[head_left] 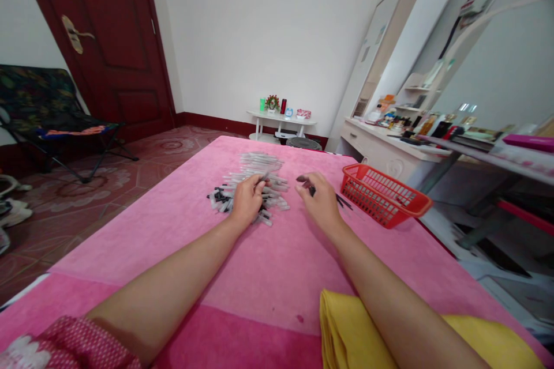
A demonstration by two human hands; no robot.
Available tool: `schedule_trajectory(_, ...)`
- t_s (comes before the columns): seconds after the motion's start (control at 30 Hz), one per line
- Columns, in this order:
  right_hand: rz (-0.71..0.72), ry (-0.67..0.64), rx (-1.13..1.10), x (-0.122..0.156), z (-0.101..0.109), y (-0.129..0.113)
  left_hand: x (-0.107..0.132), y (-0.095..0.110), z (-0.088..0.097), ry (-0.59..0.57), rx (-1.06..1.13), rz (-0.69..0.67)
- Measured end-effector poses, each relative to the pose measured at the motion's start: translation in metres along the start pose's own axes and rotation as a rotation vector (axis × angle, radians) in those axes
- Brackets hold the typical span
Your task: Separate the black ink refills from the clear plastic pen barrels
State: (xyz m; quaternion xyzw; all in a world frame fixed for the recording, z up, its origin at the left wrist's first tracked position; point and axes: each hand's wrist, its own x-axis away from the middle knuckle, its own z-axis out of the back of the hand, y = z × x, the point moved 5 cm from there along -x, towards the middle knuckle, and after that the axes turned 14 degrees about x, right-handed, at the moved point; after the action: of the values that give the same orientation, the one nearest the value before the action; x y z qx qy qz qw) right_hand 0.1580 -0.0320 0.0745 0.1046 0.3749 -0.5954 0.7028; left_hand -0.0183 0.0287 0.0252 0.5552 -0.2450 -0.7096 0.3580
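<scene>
My left hand [247,200] is closed in a pinch over the pile, with a slim greyish pen [265,177] between thumb and fingers. Beneath and around it lies a pile of clear pens [259,162], mostly side by side, with black parts [216,193] at the left edge. To the right, apart from the pile, my right hand [320,199] has its fingers curled. A small black piece [312,190] shows at its fingertips, too blurred to name. Several thin black sticks [344,202] lie on the pink cloth [277,265] just beyond that hand.
A red plastic basket [385,196] stands at the table's right edge. Folded yellow cloth [346,328] lies under my right forearm. A dressing table [389,141] with bottles is beyond the basket; a folding chair [56,104] stands at left, a small white table [281,118] by the wall.
</scene>
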Motion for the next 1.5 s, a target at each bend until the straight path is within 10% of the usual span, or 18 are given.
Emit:
schedule_trajectory(0.2, 0.179, -0.312, 0.183, 0.024, -0.043, -0.004, 0.0, -0.001, 0.002, 0.05, 0.117, -0.021)
schedule_trajectory(0.9, 0.41, -0.327, 0.183, 0.034, -0.065, -0.044, 0.001, -0.005, -0.001, 0.047, 0.14, -0.024)
schedule_trajectory(1.17, 0.347, -0.339, 0.193, 0.034, -0.071, -0.041, 0.001, -0.003, -0.001, 0.036, 0.151, -0.017)
schedule_trajectory(1.5, -0.064, -0.144, -0.296, 0.023, -0.057, 0.018, -0.002, 0.002, 0.005, 0.135, 0.113, -0.149)
